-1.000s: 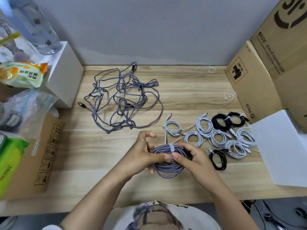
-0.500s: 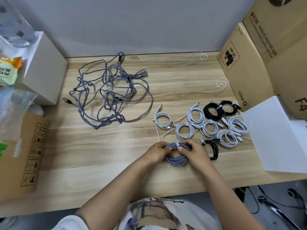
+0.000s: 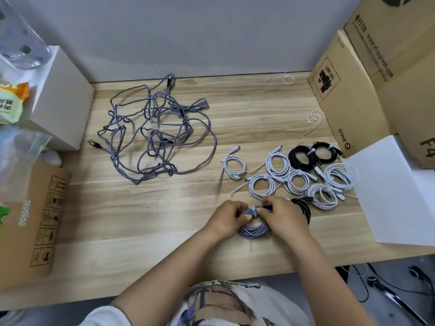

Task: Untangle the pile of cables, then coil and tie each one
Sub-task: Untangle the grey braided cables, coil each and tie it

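A person seated at a wooden surface [image 3: 146, 220] holds a coiled purple-grey braided cable [image 3: 254, 229] near the front edge, right of centre. The left hand [image 3: 227, 220] and the right hand [image 3: 283, 218] meet at the top of the coil, fingers [image 3: 247, 217] of both curled in and pinching the bundle on either side of a pale tie [image 3: 253, 211] wrapped around it; the lower arc of the coil shows between the wrists. A loose white tie strip [image 3: 251, 246] lies on the wood just below the coil. Farther back and to the left, well apart from the hands, a tangled pile of braided cable [image 3: 155, 135] spreads across the wood. To the right of the hands sits a cluster of tied coils, 6 white [image 3: 277, 164] and 3 black [image 3: 300, 157], one black coil [image 3: 304, 209] just beside the right hand. Loose ties [image 3: 286, 79] lie near the back edge. Cardboard boxes [image 3: 348, 95] stand at right, a white box [image 3: 62, 100] at left.
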